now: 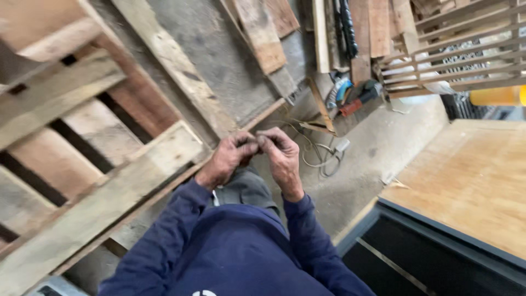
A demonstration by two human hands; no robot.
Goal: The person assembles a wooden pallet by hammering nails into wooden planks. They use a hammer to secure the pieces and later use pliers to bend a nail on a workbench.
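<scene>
A: Okay, quick one. What's in the hands?

B: Something tiny pinched between the fingertips, where the left hand (227, 159) and right hand (282, 156) meet. Too small and too hidden to name; I can't tell its colour or shape. Both hands are curled, fingers pressed together, thumb tips nearly touching.

A: Handling?

B: Judging by the grip, it's light and small, easy to drop, so a fingertip pinch suits it, not a full grasp. Stiff or soft, can't tell. The hands look dusty, so grip is probably dry, not slippery.

A: Where is it in frame?

B: Just left of centre, held in front of the body above the concrete floor (378, 148). Navy sleeves (164, 230) run down to 6 o'clock.

A: Around it?

B: At 9 o'clock a wooden pallet (82, 142), weathered, leaning across the left side, just beside the left hand. At 3 o'clock from the hands a pale cord (323, 159) loops on the floor, near. At 1 o'clock a power tool (359, 98) with a red and dark body lies by stacked planks (372, 27). Further toward 2 o'clock a slatted crate (460, 55). At 4 o'clock a plywood sheet (471, 181) on a dark frame, well apart from the hands.
</scene>
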